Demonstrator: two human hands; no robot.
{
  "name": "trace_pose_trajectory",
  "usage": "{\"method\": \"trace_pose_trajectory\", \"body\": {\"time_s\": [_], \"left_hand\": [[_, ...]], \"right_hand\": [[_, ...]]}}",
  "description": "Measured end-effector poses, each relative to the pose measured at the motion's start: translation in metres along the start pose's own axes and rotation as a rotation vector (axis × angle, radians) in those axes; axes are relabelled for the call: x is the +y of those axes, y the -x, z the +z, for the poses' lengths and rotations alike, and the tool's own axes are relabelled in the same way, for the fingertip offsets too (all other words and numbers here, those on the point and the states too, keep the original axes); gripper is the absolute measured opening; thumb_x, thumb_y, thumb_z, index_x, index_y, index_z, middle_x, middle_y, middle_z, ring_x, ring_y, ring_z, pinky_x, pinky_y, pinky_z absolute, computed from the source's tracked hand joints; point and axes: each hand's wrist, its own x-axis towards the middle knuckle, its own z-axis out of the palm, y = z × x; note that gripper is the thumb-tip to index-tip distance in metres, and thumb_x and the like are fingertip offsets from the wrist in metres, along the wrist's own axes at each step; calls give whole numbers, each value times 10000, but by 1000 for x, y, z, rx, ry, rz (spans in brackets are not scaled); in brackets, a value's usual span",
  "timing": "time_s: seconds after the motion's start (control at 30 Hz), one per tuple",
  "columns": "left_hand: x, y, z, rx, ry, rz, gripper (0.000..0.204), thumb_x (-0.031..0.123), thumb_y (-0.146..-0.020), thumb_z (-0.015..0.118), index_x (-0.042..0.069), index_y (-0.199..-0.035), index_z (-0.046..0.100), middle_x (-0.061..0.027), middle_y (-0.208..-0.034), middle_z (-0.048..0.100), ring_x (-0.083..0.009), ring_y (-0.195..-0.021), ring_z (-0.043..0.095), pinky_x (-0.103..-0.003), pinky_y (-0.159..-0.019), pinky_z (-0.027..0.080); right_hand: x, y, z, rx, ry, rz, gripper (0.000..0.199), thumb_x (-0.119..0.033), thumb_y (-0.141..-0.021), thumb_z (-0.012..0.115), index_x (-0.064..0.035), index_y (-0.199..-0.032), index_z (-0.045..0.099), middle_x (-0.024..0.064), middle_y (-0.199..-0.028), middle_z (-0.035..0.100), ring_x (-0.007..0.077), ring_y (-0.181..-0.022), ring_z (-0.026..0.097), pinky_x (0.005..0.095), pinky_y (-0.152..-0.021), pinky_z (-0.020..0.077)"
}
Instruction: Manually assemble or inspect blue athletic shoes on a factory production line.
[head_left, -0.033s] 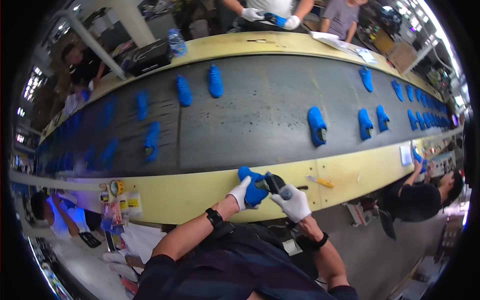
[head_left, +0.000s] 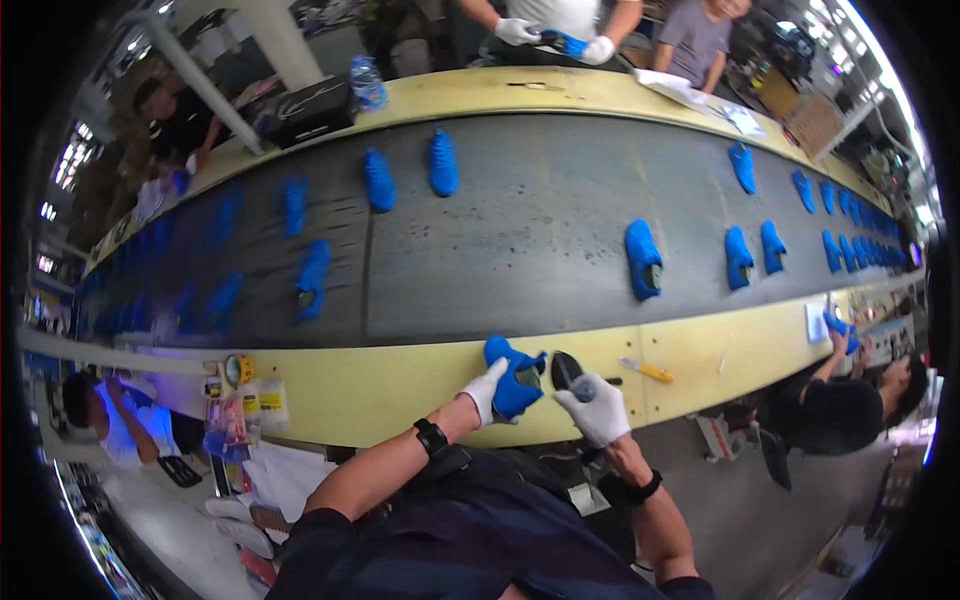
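Observation:
My left hand, in a white glove, is closed on the heel-side edge of a blue shoe held over the near ledge. The shoe's opening faces right and shows a dark greenish inside. In my gloved right hand is a hand tool with a black, pointed oval head and a grey rounded handle end. The tool's head stands just right of the shoe, apart from it. What the right fingers wrap is partly hidden by the glove.
A yellow-handled cutter lies on the cream ledge. Beyond runs a dark belt bearing many blue shoes. Yellow tape and small bags sit at the left. A co-worker across the belt holds a blue shoe; others are at both sides.
The tool's black head has come out of the shoe's opening and moved right with my right hand. The shoe has turned slightly, and the whole view has shifted a little.

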Motion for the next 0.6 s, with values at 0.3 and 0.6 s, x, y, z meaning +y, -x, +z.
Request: {"method": "trace_pose_trajectory", "body": {"time_s": [0.3,0.6], "left_hand": [[-4,38,-97,-208,292,61,525,668,-1050,428,208,-1192,638,-79,-909,678,-280,-744,655,-393,-521,488],[102,-1,-177,-171,444,237,648,776,-982,445,196,-1144,686,-85,-925,710,-302,-745,665,-409,-562,482]], "right_hand": [[135,-83,38,122,284,142,468,-367,-867,818,-22,-1147,671,181,-1007,766,357,-956,741,424,-867,571],[151,-99,51,232,436,-27,406,-329,-948,741,-65,-1241,642,212,-1102,737,429,-1016,706,479,-894,557]]}}
